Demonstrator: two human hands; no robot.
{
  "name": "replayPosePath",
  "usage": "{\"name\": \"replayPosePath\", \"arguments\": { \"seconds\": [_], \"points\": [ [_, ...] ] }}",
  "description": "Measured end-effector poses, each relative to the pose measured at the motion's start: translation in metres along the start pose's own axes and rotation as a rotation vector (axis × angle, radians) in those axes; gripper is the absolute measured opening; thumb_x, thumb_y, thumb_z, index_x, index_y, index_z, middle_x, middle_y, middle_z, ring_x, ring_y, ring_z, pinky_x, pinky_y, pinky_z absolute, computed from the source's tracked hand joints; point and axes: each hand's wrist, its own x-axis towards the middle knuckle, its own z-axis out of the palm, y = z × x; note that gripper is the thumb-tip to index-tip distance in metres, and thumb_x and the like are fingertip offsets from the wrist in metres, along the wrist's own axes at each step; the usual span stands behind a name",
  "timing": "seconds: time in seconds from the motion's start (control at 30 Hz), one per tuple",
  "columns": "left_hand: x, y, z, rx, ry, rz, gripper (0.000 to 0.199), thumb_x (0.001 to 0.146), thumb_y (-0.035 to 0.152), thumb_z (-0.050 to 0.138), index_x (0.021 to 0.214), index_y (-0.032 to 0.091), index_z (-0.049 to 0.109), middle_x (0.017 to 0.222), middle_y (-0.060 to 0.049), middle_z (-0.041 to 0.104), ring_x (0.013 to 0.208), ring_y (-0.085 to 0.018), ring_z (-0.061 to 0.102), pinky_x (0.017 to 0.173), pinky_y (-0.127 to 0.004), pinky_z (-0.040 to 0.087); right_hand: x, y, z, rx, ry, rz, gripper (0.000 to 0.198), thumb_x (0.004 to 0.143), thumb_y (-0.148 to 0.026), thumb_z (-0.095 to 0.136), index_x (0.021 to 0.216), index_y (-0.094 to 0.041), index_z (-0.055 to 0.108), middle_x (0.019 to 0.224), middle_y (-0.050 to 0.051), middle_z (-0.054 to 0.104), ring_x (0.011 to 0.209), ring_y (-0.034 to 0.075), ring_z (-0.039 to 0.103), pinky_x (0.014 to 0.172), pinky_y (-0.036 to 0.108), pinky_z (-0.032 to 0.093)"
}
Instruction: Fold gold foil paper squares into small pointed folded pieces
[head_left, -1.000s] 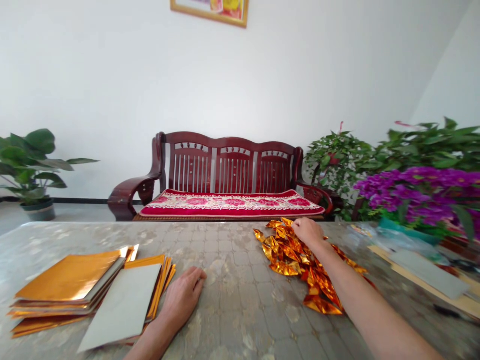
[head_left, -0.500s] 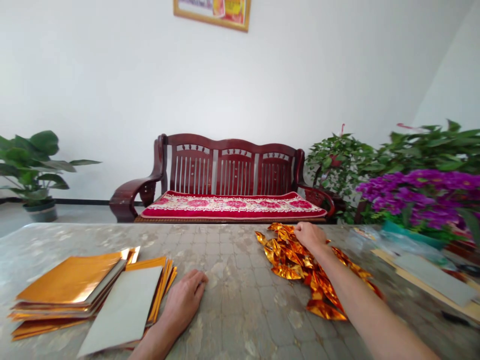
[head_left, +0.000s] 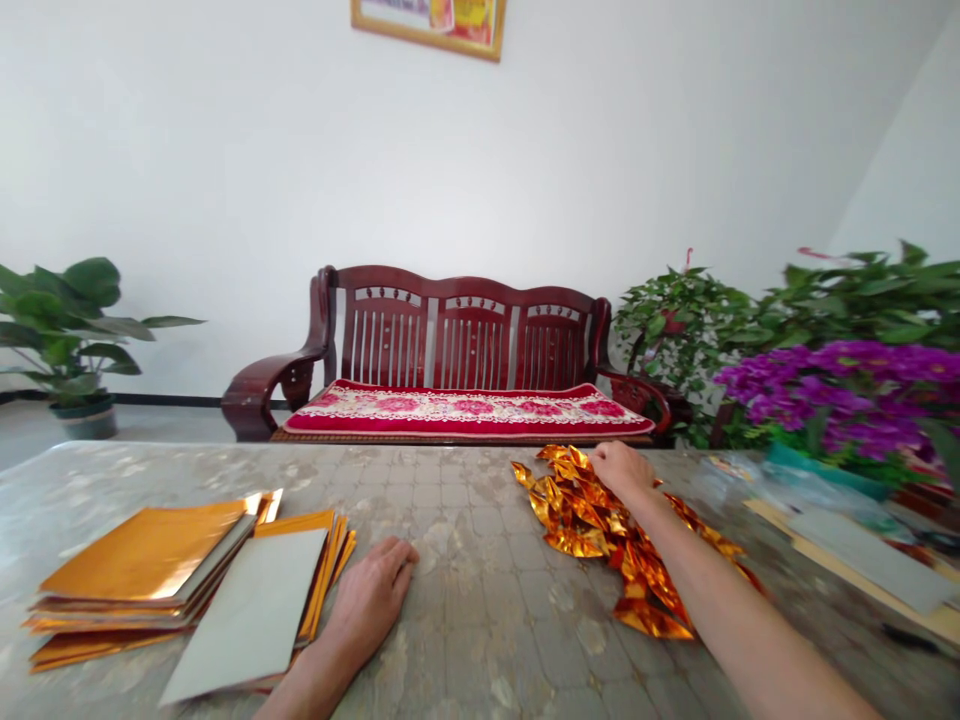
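My left hand (head_left: 377,590) rests palm down on the table, fingers curled together, with nothing seen in them. Just left of it lies a fanned stack of foil sheets (head_left: 262,600) with a pale backing side on top. Farther left is a second stack of shiny gold foil paper (head_left: 146,552). My right hand (head_left: 622,468) is closed at the far edge of a heap of folded gold foil pieces (head_left: 581,515). Its fingertips point down and away, so whatever they hold, if anything, is hidden. My right forearm passes over part of the heap.
The table (head_left: 465,620) has a patterned, glossy cover. At its right lie pale boards (head_left: 862,550), clear plastic wrapping (head_left: 817,490) and a dark object (head_left: 919,640). Purple flowers (head_left: 847,390) stand there too. Beyond the table is a wooden bench (head_left: 469,340) with a red cushion.
The view has shifted very slightly. Both hands keep nearly the same places, the right one at the heap's far edge and the left one on the table.
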Motion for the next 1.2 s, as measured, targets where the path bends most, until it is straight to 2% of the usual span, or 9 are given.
{"name": "replayPosePath", "arguments": {
  "seconds": [0.17, 0.3, 0.43, 0.53, 0.6, 0.67, 0.8, 1.0, 1.2],
  "points": [
    [-0.004, 0.001, 0.004, -0.015, 0.060, 0.075, 0.024, 0.096, 0.020, 0.039, 0.097, 0.025, 0.062, 0.098, -0.002, 0.068, 0.091, -0.017, 0.067, 0.080, -0.026, 0.046, -0.036, -0.036, 0.002, 0.141, 0.096, -0.175, 0.032, 0.092, -0.032, 0.046, 0.096, -0.023, 0.076, 0.112, 0.007, 0.071, 0.096, 0.021, 0.065, 0.075, 0.025, 0.043],
    [-0.005, 0.009, -0.003, -0.050, 0.167, 0.136, 0.025, 0.096, 0.021, 0.040, 0.102, 0.026, 0.064, 0.102, -0.002, 0.070, 0.096, -0.017, 0.066, 0.083, -0.025, 0.047, -0.095, -0.087, 0.028, 0.287, -0.005, -0.452, 0.024, 0.090, -0.029, 0.053, 0.084, -0.025, 0.076, 0.098, 0.001, 0.072, 0.089, 0.015, 0.065, 0.077, 0.021, 0.042],
    [-0.001, 0.024, -0.038, -0.013, 0.200, 0.049, 0.021, 0.092, 0.023, 0.047, 0.097, 0.027, 0.067, 0.100, 0.000, 0.073, 0.097, -0.018, 0.067, 0.084, -0.026, 0.046, -0.153, -0.125, 0.060, 0.411, -0.138, -0.653, 0.020, 0.086, -0.023, 0.057, 0.080, -0.027, 0.076, 0.089, -0.002, 0.072, 0.084, 0.012, 0.065, 0.074, 0.019, 0.043],
    [0.002, 0.027, -0.075, 0.087, 0.098, -0.158, 0.020, 0.087, 0.021, 0.051, 0.092, 0.028, 0.069, 0.090, 0.003, 0.075, 0.087, -0.018, 0.069, 0.070, -0.024, 0.043, -0.178, -0.137, 0.077, 0.483, -0.198, -0.722, 0.019, 0.086, -0.019, 0.058, 0.085, -0.027, 0.076, 0.090, -0.002, 0.072, 0.087, 0.013, 0.065, 0.076, 0.020, 0.045],
    [0.003, 0.022, -0.099, 0.172, 0.029, -0.244, 0.018, 0.084, 0.020, 0.053, 0.088, 0.027, 0.069, 0.084, 0.002, 0.075, 0.081, -0.018, 0.068, 0.063, -0.024, 0.038, -0.185, -0.138, 0.085, 0.557, -0.222, -0.729, 0.020, 0.085, -0.017, 0.058, 0.085, -0.025, 0.076, 0.092, -0.001, 0.072, 0.091, 0.015, 0.064, 0.082, 0.022, 0.045],
    [0.003, 0.012, -0.117, 0.250, -0.021, -0.255, 0.018, 0.081, 0.018, 0.054, 0.085, 0.026, 0.070, 0.085, 0.000, 0.075, 0.081, -0.020, 0.068, 0.063, -0.025, 0.037, -0.186, -0.138, 0.091, 0.608, -0.240, -0.708, 0.021, 0.084, -0.016, 0.058, 0.085, -0.025, 0.076, 0.095, 0.001, 0.071, 0.097, 0.017, 0.063, 0.086, 0.026, 0.045],
    [0.000, -0.018, -0.137, 0.409, -0.158, -0.305, 0.022, 0.077, 0.013, 0.053, 0.083, 0.024, 0.071, 0.083, -0.005, 0.074, 0.083, -0.024, 0.069, 0.065, -0.028, 0.040, -0.183, -0.135, 0.094, 0.655, -0.275, -0.707, 0.022, 0.084, -0.016, 0.056, 0.085, -0.025, 0.076, 0.097, 0.002, 0.070, 0.099, 0.019, 0.062, 0.089, 0.030, 0.045],
    [-0.023, -0.044, -0.139, 0.419, -0.276, -0.255, 0.038, 0.063, 0.028, 0.077, 0.100, 0.029, 0.070, 0.104, -0.002, 0.072, 0.098, -0.025, 0.066, 0.079, -0.030, 0.045, -0.181, -0.134, 0.094, 0.669, -0.289, -0.722, 0.022, 0.085, -0.019, 0.054, 0.084, -0.024, 0.075, 0.096, 0.004, 0.070, 0.097, 0.020, 0.063, 0.087, 0.031, 0.046],
    [-0.038, -0.050, -0.128, 0.429, -0.293, -0.276, 0.034, 0.065, 0.025, 0.078, 0.098, 0.023, 0.070, 0.105, -0.007, 0.069, 0.098, -0.026, 0.066, 0.082, -0.031, 0.046, -0.180, -0.136, 0.095, 0.643, -0.293, -0.715, 0.022, 0.085, -0.021, 0.053, 0.084, -0.025, 0.075, 0.096, 0.004, 0.070, 0.097, 0.021, 0.063, 0.087, 0.031, 0.046]
  ]
}}
